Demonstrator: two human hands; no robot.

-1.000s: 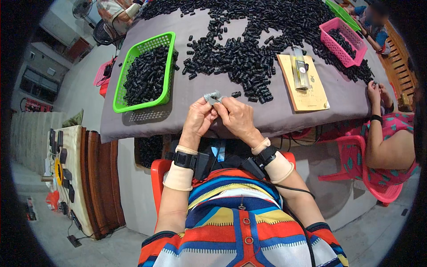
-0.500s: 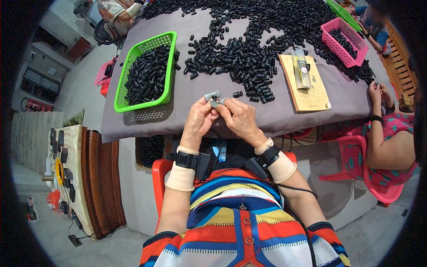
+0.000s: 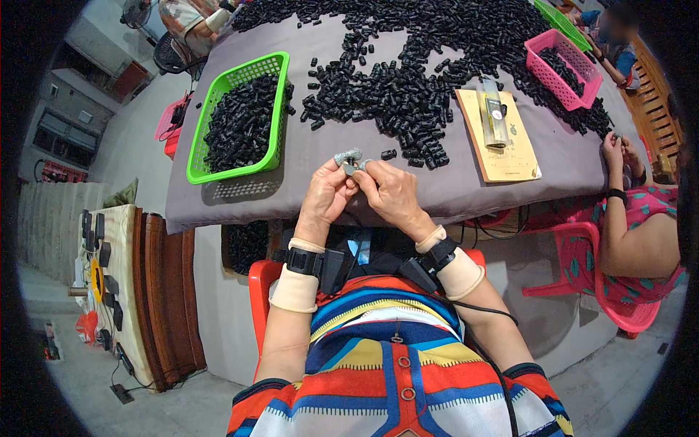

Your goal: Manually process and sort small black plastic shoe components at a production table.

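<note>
My left hand [image 3: 325,195] and my right hand [image 3: 393,195] meet at the near edge of the grey-covered table [image 3: 466,182]. Together they pinch a small silvery-grey metal piece [image 3: 348,159] between their fingertips. A single black plastic part [image 3: 388,154] lies just beyond my right fingers. A large spread of black plastic parts [image 3: 408,95] covers the middle of the table. To the left stands a green basket [image 3: 231,169] filled with the same black parts.
A tan card with a clear tube [image 3: 498,135] lies right of the pile. A pink basket [image 3: 562,60] sits far right. Another person's hands [image 3: 617,149] work at the right edge, seated on a pink chair [image 3: 619,306]. A wooden bench [image 3: 153,291] stands left.
Both hands stay together on the metal piece, shifting it only slightly between the fingertips. Nothing else has moved.
</note>
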